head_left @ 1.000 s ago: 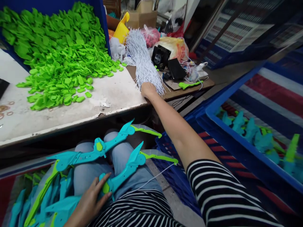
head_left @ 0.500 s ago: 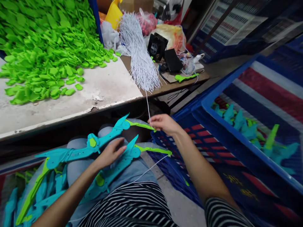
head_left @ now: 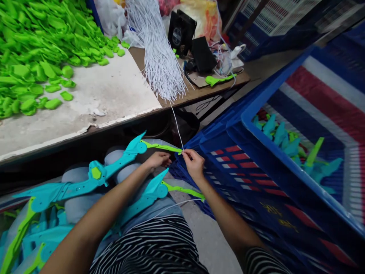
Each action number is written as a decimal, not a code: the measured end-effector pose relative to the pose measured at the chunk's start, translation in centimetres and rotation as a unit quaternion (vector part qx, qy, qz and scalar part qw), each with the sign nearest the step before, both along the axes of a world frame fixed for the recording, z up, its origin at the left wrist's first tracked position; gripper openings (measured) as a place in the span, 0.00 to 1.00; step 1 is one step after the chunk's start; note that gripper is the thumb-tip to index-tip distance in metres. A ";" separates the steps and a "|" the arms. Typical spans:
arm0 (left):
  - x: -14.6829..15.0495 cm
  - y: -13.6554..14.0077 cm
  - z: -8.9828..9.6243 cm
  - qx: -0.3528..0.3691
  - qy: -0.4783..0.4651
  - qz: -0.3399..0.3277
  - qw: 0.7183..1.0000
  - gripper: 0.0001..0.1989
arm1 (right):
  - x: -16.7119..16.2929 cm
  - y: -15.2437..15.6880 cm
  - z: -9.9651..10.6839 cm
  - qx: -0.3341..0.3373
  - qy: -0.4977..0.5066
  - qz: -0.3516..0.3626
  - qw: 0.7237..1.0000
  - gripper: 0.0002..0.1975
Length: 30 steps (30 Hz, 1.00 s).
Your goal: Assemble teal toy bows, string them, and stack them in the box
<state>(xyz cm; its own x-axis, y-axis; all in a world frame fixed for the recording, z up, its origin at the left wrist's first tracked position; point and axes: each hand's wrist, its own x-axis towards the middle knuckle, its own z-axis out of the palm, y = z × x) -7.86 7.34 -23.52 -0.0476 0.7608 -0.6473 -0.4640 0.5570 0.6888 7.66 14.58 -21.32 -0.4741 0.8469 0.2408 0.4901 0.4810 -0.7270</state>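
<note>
Two turquoise toy bows lie across my lap. The upper bow [head_left: 81, 186] has a lime-green limb [head_left: 161, 146] with a clear edge, ending beside my right hand. My right hand [head_left: 194, 164] is closed in a pinch on a white cord [head_left: 176, 125] at that limb's tip. The cord runs up to the bundle on the table. My left hand [head_left: 159, 160] hovers just below the same limb, fingers loosely bent and nothing visible in them. Under my left forearm, the lower bow [head_left: 154, 188] has a cord at its tip; its middle is partly hidden.
A heap of lime-green plastic pieces [head_left: 37, 49] covers the left of the white tabletop [head_left: 114, 87]. A bundle of white cords [head_left: 162, 57], a black fan [head_left: 180, 33] and a loose green part [head_left: 219, 80] lie behind. Blue crates [head_left: 228, 133] stand at right, the upper holding turquoise parts [head_left: 281, 133].
My left hand has moved right, from over the lower bow to near the upper limb's tip. My right fingers have closed on the cord there. The whole view has shifted somewhat.
</note>
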 end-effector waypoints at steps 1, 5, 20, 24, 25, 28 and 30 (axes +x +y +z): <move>0.3 0.4 -0.3 0.000 -0.014 0.001 1.000 0.02 | 0.1 0.0 -0.1 0.013 -0.007 0.006 1.000 0.11; 1.3 1.1 -0.8 0.002 -0.059 -0.007 0.998 0.03 | 0.4 0.1 -0.6 0.044 -0.022 0.040 0.998 0.11; -0.9 -1.7 2.5 0.046 0.052 -0.049 0.996 0.09 | 0.8 0.2 -1.8 0.038 -0.048 0.090 0.994 0.16; -5.7 -9.3 6.8 0.083 0.122 0.004 0.989 0.10 | 0.5 0.0 -1.3 0.050 -0.038 0.131 0.989 0.26; -6.8 -11.6 7.8 0.070 0.124 0.043 0.989 0.11 | 0.4 -0.1 -1.3 0.052 -0.038 0.139 0.988 0.28; -9.9 -19.0 10.0 0.044 0.148 0.228 0.961 0.10 | 0.2 0.0 -1.2 0.056 -0.045 0.149 0.986 0.30; -11.6 -24.0 11.0 0.042 0.233 0.324 0.916 0.12 | 0.2 0.2 -1.4 0.058 -0.053 0.150 0.986 0.30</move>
